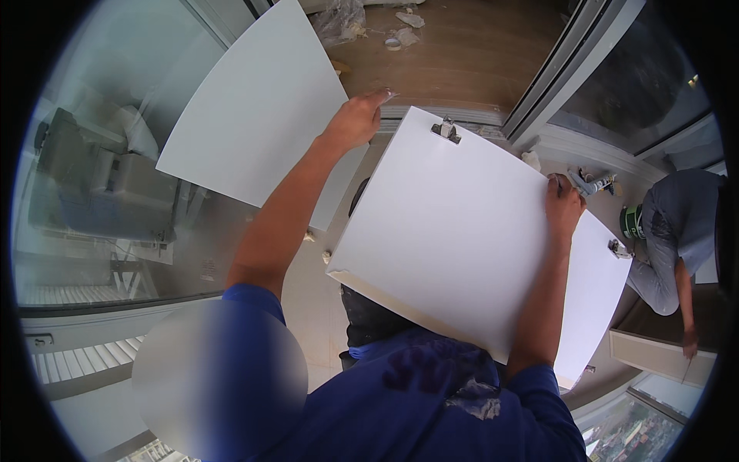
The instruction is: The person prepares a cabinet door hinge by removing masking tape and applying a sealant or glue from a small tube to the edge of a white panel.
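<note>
A stained blue fabric shirt (pixel 431 400) lies nearest. Just beyond, a white rectangular panel (pixel 454 231) slants across the person's lap, probably for support; a white flat board (pixel 254 108) stands far left. The right hand (pixel 566 206) curls at the panel's far edge, seemingly steadying it; its grip is unclear. The left hand (pixel 356 120), half-closed, reaches far left of the panel, contents unclear. Silver metal hinges (pixel 446 130) line the far edge.

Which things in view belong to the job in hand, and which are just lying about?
Job, it seems:
- white panel, right hand at its edge
- hinges on it
- perhaps the other panel, near the left hand

Lying about, apparently:
- roll
- clear plastic
</note>
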Demonstrator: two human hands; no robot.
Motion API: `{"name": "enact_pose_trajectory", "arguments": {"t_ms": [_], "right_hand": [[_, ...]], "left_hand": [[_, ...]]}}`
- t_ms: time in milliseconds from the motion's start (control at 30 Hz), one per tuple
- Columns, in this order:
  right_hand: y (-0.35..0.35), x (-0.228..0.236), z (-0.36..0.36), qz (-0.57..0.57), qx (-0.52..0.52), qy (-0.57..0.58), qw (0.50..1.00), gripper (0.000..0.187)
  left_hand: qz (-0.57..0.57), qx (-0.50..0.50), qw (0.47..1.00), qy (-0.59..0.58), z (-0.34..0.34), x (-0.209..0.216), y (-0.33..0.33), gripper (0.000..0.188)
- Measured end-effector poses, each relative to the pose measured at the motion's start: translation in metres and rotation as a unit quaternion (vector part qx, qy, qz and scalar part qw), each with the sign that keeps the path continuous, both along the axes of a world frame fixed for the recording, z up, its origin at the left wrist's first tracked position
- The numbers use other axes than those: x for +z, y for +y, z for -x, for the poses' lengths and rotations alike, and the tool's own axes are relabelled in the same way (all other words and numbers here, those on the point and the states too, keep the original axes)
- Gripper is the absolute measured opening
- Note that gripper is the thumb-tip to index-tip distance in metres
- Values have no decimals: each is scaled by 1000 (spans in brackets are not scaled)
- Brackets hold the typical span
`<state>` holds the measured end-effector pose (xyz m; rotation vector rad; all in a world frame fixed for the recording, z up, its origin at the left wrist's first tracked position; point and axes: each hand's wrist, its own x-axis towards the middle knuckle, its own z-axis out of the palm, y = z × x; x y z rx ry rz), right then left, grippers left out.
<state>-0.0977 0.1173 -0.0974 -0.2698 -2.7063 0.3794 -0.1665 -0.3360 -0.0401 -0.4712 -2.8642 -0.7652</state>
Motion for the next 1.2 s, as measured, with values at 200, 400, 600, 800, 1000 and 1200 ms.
{"name": "enact_pose_trajectory", "arguments": {"t_ms": [200, 400, 600, 800, 1000, 1200], "right_hand": [[-2, 3, -3, 3, -5, -20, 1000, 30], [-3, -3, -2, -18, -7, 22, 1000, 30], [1, -5, 6, -38, -7, 10, 999, 33], [2, -11, 6, -75, -25, -6, 997, 36], [24, -17, -2, -51, -40, -23, 998, 38], [25, -15, 5, -22, -45, -50, 997, 41]], "left_hand": [[-140, -33, 988, -59, -36, -30, 35, 48], [-158, -19, 987, 17, -108, -68, 15, 42], [-190, 31, 981, 8, -6, -56, 53, 40], [-196, 21, 979, -47, -61, -59, 33, 38], [-168, 15, 977, -134, -235, -57, -19, 43], [-122, 2, 988, -91, -212, -50, -8, 46]]}}
